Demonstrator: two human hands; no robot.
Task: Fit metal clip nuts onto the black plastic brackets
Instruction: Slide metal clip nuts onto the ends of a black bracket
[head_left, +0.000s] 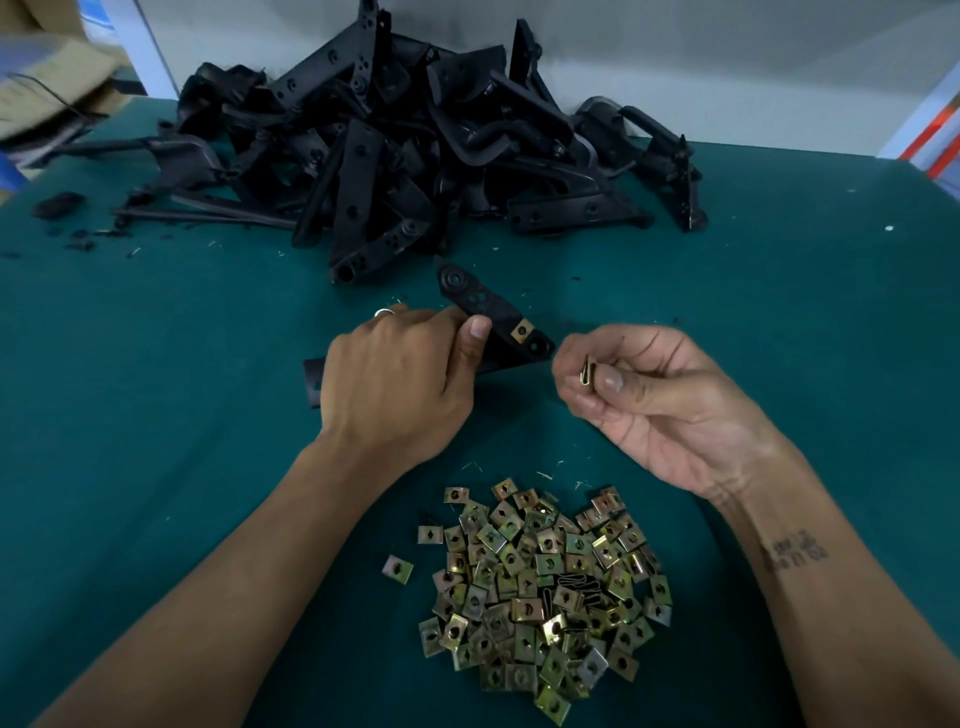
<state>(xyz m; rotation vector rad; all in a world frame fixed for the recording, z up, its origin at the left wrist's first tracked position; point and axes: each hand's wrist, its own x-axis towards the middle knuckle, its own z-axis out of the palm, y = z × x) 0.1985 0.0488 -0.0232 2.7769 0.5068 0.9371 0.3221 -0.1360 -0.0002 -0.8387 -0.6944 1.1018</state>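
My left hand (400, 379) grips a black plastic bracket (480, 299) just above the green table, thumb on its top face. One brass-coloured clip nut (522, 330) sits fitted on the bracket's right end. My right hand (644, 395), palm up to the right of the bracket, pinches a loose clip nut (587, 372) edge-on between thumb and fingers. A heap of several loose clip nuts (540, 592) lies on the table close to me, between my forearms.
A big pile of black plastic brackets (395, 140) fills the far middle of the green table (156, 364). Small black scraps (60, 205) lie at far left. Cardboard (47, 88) sits beyond the far-left corner, and a pale wall stands behind.
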